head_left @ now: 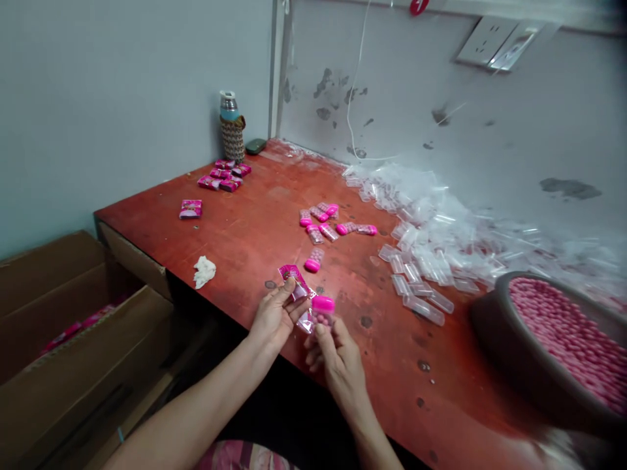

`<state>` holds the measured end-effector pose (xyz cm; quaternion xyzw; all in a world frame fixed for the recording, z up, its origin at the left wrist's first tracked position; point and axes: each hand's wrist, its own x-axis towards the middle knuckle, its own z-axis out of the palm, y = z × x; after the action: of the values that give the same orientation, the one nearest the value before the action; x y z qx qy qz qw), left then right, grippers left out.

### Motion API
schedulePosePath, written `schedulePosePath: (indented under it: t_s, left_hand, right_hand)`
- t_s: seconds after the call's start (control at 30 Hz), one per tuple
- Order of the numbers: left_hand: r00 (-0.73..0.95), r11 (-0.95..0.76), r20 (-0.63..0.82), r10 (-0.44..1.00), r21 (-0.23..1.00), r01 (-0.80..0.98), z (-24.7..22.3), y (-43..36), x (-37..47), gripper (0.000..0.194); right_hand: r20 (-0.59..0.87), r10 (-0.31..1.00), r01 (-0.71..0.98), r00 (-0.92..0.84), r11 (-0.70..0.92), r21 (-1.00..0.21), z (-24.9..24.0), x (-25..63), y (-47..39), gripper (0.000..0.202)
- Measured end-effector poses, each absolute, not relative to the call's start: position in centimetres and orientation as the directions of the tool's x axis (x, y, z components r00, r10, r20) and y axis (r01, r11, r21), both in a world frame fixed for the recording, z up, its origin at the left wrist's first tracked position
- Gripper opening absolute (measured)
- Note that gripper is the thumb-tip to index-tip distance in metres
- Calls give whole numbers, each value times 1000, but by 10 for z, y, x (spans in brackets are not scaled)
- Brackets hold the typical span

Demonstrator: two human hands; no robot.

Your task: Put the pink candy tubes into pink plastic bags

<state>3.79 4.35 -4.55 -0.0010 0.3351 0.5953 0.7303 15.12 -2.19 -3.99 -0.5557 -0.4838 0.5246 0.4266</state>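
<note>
Near the front edge of the red table, my left hand (274, 316) pinches a pink printed cardboard sleeve (295, 282). In my right hand (337, 359) is a small clear container (323, 311) of pink beads, held upright with its bright pink cap on top. A shiny clear and pink piece (305, 321) shows between the two hands; I cannot tell whether it belongs to the sleeve. Just beyond my hands lies a filled container (315, 259), its pink cap towards me. Several more filled containers (328, 232) lie loosely grouped farther back.
Empty clear tubes (431, 228) are heaped along the back wall. A dark basin (504, 346) of pink beads stands at right. Pink packets (225, 175) lie near a bottle (232, 130) at back left. White crumpled tissue (204, 271) is left of my hands; a cardboard box (88, 352) stands below.
</note>
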Motion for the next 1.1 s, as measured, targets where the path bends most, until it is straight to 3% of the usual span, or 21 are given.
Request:
schedulePosePath:
  t_s: [0.17,0.43,0.6,0.8,0.93,1.1]
  left_hand:
    - [94,300,-443,892,422,-856,-39,39,47,17]
    - [168,368,-358,918,615,-698,-35,32,54,31]
    - [252,370,-271,929,694,-618,-32,32,51,28]
    - [364,465,-306,880,714,-523,-33,36,48,29]
    - [451,490,-281,847,743,-456,-31,41,45,29]
    - [360,389,-266,894,860,-331,-27,45,41,21]
  right_hand:
    - [-168,986,-7,10,-168,-986,-51,137,-20,25]
    - [-182,981,-219,-75,-194,-956,-53,140,-14,24]
    - [-134,990,-164,-44,-140,-977,-56,143,-11,24]
    - [-101,995,-82,10,-99,-992,-57,144,-11,24]
    - [-114,991,-160,-71,-124,-979,-60,149,-10,24]
    - [-160,976,-246,-146,-193,-950,-62,155,-9,26]
